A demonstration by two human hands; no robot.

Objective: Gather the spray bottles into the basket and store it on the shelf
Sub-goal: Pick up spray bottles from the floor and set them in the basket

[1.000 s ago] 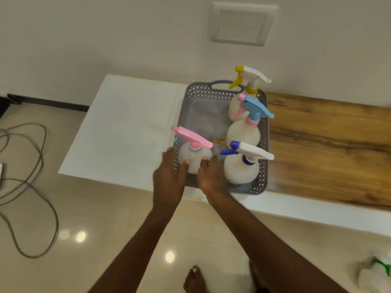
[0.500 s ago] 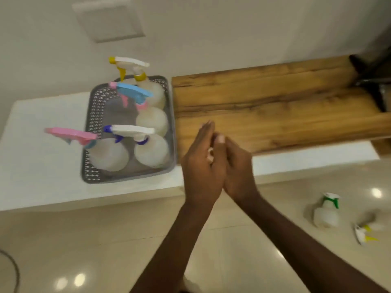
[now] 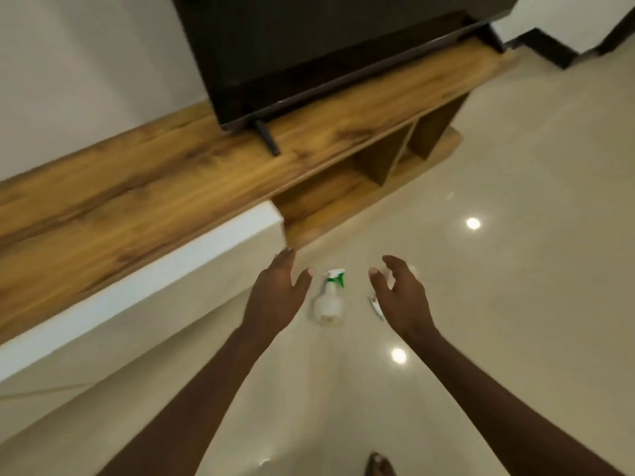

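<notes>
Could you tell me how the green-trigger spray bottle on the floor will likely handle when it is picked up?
The spray bottle looks like rigid translucent plastic, so probably stiff and light. Lying on glossy floor, its rounded body may roll or slide if nudged.

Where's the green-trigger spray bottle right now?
In the head view, the green-trigger spray bottle stands on the floor between the open left hand and right hand, untouched.

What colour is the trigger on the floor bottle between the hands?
Green, on the spray bottle; head view.
</notes>
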